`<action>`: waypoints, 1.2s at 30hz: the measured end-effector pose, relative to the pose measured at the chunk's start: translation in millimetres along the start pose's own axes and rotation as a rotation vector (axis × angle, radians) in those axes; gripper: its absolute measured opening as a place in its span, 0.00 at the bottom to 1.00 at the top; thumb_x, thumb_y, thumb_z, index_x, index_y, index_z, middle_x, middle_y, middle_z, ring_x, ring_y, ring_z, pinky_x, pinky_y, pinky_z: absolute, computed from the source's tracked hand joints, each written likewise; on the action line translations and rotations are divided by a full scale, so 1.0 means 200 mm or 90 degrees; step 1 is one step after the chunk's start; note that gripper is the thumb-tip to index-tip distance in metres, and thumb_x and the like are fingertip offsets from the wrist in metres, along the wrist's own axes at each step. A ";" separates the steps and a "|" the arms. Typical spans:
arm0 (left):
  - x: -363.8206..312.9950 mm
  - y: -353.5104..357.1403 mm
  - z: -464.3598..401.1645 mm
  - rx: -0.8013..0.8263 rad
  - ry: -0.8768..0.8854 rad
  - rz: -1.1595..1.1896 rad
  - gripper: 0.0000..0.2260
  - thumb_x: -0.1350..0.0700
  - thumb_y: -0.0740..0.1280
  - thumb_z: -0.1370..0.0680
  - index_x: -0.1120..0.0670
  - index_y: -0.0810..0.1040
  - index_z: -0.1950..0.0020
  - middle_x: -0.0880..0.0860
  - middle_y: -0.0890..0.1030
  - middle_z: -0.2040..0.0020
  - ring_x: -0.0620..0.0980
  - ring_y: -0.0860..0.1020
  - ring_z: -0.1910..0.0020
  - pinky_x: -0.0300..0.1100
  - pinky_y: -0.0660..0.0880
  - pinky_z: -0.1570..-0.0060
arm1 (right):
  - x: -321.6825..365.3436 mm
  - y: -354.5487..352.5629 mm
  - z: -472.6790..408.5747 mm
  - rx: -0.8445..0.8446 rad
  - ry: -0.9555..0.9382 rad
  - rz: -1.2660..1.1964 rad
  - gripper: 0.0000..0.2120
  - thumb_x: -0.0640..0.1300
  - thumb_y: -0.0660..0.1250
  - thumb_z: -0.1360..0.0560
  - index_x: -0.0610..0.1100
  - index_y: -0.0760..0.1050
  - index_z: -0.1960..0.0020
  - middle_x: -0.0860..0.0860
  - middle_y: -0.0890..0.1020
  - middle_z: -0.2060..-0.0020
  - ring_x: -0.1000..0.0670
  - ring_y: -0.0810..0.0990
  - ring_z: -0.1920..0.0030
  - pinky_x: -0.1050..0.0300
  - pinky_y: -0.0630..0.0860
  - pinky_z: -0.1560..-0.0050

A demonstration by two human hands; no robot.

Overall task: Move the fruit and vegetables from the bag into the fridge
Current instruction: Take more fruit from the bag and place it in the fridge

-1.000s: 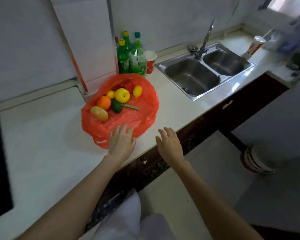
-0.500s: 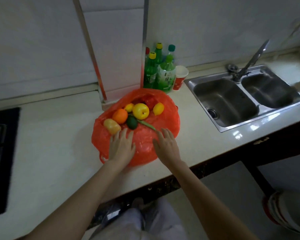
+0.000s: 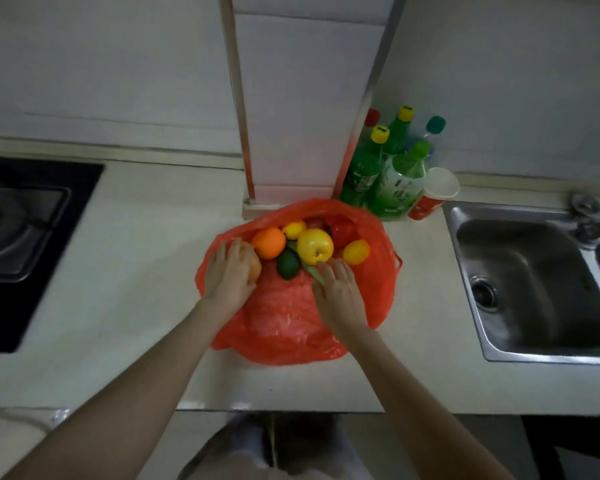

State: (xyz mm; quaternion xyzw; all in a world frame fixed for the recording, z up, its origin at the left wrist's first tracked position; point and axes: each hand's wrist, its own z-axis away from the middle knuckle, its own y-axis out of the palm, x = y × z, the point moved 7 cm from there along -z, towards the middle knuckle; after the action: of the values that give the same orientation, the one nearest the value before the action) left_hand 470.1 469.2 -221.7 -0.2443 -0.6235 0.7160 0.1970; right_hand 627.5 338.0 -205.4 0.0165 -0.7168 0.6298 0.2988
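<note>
Currently left hand (image 3: 230,271) grip wraps a yellowish fruit (image 3: 254,266) in the red bag (image 3: 288,317); right hand (image 3: 338,289) grip wide, fingers on the green pod (image 3: 313,273).

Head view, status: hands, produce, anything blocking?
Left hand curled over pale fruit at bag's left edge. Right hand open, fingertips at yellow apple. All produce in red bag. No obstruction.

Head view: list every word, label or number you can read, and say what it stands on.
"绿茶": on the label of the front green bottle.
Dark green bottle: label too blurred to read.
Red paper cup: print too blurred to read.
Orange bag: no text visible.
</note>
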 end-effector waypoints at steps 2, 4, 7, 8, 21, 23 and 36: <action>0.03 0.03 -0.05 0.006 -0.040 -0.007 0.33 0.51 0.75 0.38 0.56 0.70 0.35 0.59 0.71 0.36 0.63 0.70 0.39 0.56 0.69 0.40 | -0.04 0.02 -0.03 0.015 -0.011 0.000 0.21 0.48 0.55 0.25 0.39 0.72 0.36 0.40 0.76 0.41 0.38 0.70 0.38 0.44 0.66 0.33; 0.03 0.05 -0.08 0.016 -0.068 -0.017 0.36 0.49 0.75 0.38 0.55 0.69 0.33 0.59 0.72 0.36 0.62 0.70 0.39 0.56 0.68 0.40 | -0.08 0.04 -0.05 0.017 -0.030 -0.003 0.19 0.45 0.59 0.24 0.40 0.71 0.35 0.40 0.75 0.40 0.39 0.69 0.36 0.45 0.65 0.32; 0.00 0.08 -0.09 0.053 -0.068 -0.048 0.42 0.47 0.76 0.38 0.54 0.63 0.28 0.59 0.67 0.31 0.61 0.66 0.34 0.55 0.61 0.35 | -0.12 0.05 -0.06 0.015 -0.053 -0.025 0.18 0.43 0.62 0.24 0.42 0.71 0.35 0.42 0.75 0.39 0.40 0.69 0.36 0.48 0.64 0.31; -0.01 0.09 -0.08 0.056 -0.064 -0.056 0.42 0.48 0.76 0.37 0.54 0.62 0.27 0.59 0.66 0.30 0.61 0.66 0.33 0.55 0.60 0.34 | -0.13 0.05 -0.06 0.011 -0.061 -0.033 0.18 0.42 0.62 0.24 0.42 0.71 0.35 0.42 0.75 0.39 0.40 0.70 0.36 0.48 0.63 0.32; -0.12 -0.01 0.09 -0.056 -0.072 0.033 0.42 0.50 0.78 0.42 0.53 0.68 0.31 0.61 0.68 0.31 0.63 0.70 0.38 0.56 0.67 0.39 | -0.09 0.04 -0.30 0.037 -0.128 -0.027 0.27 0.44 0.72 0.30 0.40 0.70 0.34 0.36 0.70 0.35 0.35 0.69 0.35 0.42 0.69 0.37; -0.14 -0.03 0.13 -0.072 -0.083 0.087 0.42 0.51 0.78 0.40 0.55 0.66 0.29 0.61 0.65 0.30 0.64 0.68 0.36 0.55 0.68 0.38 | -0.08 0.08 -0.35 0.079 -0.140 0.004 0.30 0.45 0.72 0.31 0.41 0.68 0.32 0.37 0.68 0.33 0.35 0.66 0.33 0.41 0.68 0.34; -0.08 -0.06 0.42 -0.174 -0.239 0.232 0.42 0.51 0.79 0.39 0.53 0.64 0.28 0.58 0.63 0.28 0.61 0.65 0.33 0.55 0.68 0.36 | -0.09 0.08 -0.44 0.031 -0.238 0.089 0.28 0.50 0.73 0.33 0.43 0.71 0.36 0.41 0.74 0.39 0.37 0.74 0.44 0.44 0.75 0.51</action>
State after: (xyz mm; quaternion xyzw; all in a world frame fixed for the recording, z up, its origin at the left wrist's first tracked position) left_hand 433.2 394.1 -198.6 -0.2401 -0.6855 0.6817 -0.0885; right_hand 672.1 415.4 -224.8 0.0903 -0.7437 0.6522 0.1156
